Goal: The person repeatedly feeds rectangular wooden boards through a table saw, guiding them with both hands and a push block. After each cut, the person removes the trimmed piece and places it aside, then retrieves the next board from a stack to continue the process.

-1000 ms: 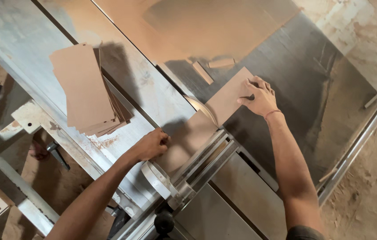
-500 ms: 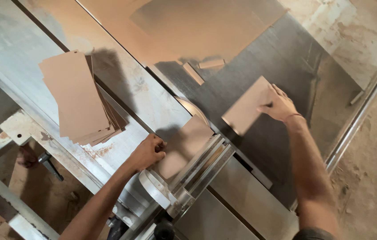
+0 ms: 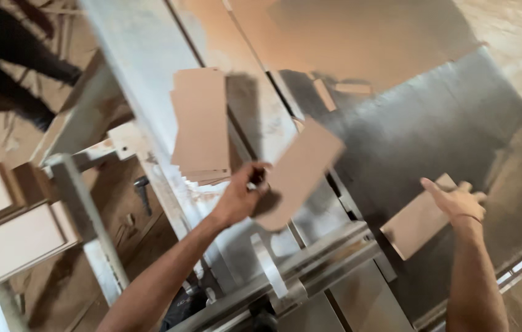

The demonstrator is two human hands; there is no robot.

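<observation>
The left hand has its fingers clenched on the near end of a flat, tan, rectangular fibreboard piece. The piece is lifted off the grey metal saw table, and its long axis runs up and away to the right from the fingertips. Just beyond the left fingers, up and to the left, lies the stack of tan cut boards, lengthwise away from the person; this hand is much the nearer to it. The right hand rests with fingers spread flat on a second small tan board, which lies on the table, slanting down and left from the palm. A large brown sheet lies farther off, well beyond both hands.
</observation>
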